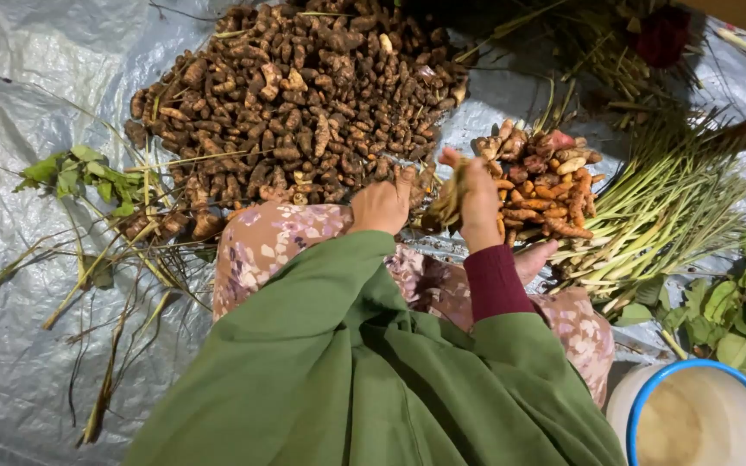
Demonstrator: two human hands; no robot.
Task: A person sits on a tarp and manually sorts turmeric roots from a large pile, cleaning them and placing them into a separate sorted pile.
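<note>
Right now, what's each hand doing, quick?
Left hand: resting on the big root pile's edge; its grip cannot be told.
Right hand: closed on a root piece.

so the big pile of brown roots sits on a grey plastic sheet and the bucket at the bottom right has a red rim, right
Not quite. The head view shows the bucket at the bottom right has a blue rim, not red. The rest holds: the big pile of brown roots sits on the grey plastic sheet.
</note>
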